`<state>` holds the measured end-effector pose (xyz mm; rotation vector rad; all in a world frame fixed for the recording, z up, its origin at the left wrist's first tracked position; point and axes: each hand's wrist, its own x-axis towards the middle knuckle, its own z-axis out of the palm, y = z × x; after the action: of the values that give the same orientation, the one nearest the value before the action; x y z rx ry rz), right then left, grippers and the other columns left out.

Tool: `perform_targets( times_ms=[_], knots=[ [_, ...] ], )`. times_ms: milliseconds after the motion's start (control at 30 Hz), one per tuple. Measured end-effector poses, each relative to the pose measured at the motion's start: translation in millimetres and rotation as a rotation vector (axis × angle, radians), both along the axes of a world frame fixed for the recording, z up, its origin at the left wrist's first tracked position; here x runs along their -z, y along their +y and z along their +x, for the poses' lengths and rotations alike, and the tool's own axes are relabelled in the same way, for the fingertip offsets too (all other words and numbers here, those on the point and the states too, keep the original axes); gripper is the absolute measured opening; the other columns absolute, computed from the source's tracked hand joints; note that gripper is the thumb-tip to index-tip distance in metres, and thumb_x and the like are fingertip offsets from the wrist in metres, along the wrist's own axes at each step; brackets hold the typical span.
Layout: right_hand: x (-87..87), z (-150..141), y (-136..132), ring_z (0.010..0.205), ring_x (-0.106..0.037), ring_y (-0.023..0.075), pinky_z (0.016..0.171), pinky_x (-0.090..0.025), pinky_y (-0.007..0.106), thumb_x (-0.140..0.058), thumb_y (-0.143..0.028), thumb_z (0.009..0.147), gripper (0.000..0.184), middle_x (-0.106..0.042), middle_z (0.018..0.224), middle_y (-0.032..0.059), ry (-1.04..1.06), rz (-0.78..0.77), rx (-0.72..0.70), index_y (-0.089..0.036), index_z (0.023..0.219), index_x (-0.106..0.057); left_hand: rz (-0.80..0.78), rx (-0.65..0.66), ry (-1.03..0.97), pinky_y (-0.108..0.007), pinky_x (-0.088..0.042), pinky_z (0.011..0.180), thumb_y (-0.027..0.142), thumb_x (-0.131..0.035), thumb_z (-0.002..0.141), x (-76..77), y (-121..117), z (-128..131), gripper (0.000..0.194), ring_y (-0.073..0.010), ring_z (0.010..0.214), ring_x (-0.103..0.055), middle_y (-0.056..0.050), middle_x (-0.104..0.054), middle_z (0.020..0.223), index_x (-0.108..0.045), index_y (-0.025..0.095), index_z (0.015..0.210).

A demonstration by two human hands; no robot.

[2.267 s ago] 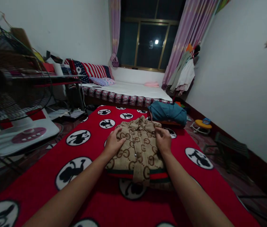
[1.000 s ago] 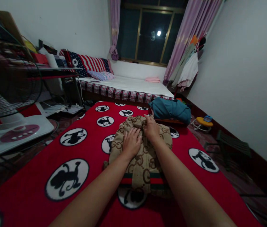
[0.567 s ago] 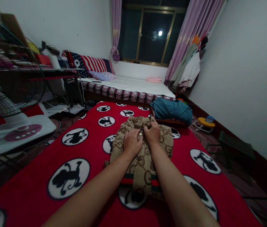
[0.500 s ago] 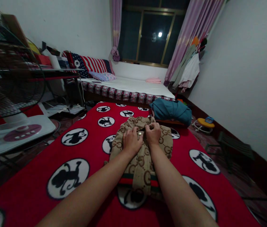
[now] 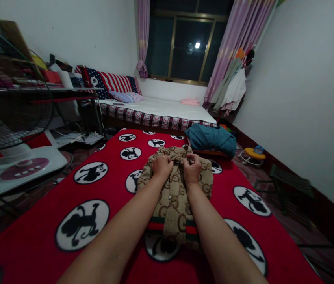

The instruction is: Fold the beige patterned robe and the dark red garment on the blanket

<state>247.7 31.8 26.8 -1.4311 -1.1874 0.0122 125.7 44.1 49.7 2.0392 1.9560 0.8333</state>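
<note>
Two hands (image 5: 161,167) (image 5: 192,169) on one tan garment (image 5: 173,191); beyond the garment, one teal bundle (image 5: 211,139), one window (image 5: 189,47) and two curtains (image 5: 143,37) (image 5: 234,43); to its right, one yellow stool (image 5: 252,154); to its left, one fan (image 5: 22,162).

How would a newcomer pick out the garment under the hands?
Find the big red cover filling the foreground, dotted with white circles. Near its centre, under the left hand and right hand, lies a tan garment. Brown letters and a red-and-green stripe set it apart from the plain teal bundle beyond it to the right.
</note>
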Motion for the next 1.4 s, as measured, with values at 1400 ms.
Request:
perform_targets(
  times_ms=[1400],
  knots=[
    [-30.0, 44.8, 14.1, 0.104, -0.063, 0.0299, 0.083, -0.042, 0.040, -0.034, -0.029, 0.091, 0.044, -0.068, 0.110, 0.0180, -0.430, -0.911, 0.282, -0.016, 0.109, -0.071, 0.047, -0.048, 0.069, -0.043, -0.039, 0.099, 0.025, -0.035, 0.091, 29.8, 8.7, -25.3, 0.050, -0.0247, 0.125, -0.046, -0.010, -0.050, 0.140, -0.042, 0.019, 0.140]
  ],
)
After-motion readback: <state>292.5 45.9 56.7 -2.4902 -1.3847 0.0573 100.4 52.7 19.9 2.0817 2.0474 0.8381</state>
